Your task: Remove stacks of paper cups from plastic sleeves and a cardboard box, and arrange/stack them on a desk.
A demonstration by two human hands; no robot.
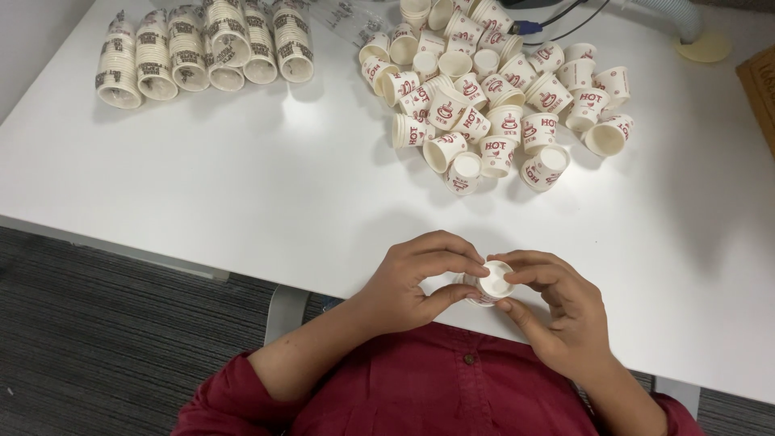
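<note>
Both hands pinch one small paper cup point(492, 282) at the white table point(242, 202) near edge, at 6 o'clock. Left hand point(416, 282) fingertips close on its left side; right hand point(557, 311) thumb and forefinger grip its rim. Loose cup pile point(500, 105) at 12 o'clock

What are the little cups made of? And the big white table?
The small cup held between the left hand and right hand looks like thin paper: matte white with red print and a rolled rim. The loose pile of cups looks the same. The table seems to be smooth white laminate or painted board, with a faint sheen; I can't tell which.
</note>
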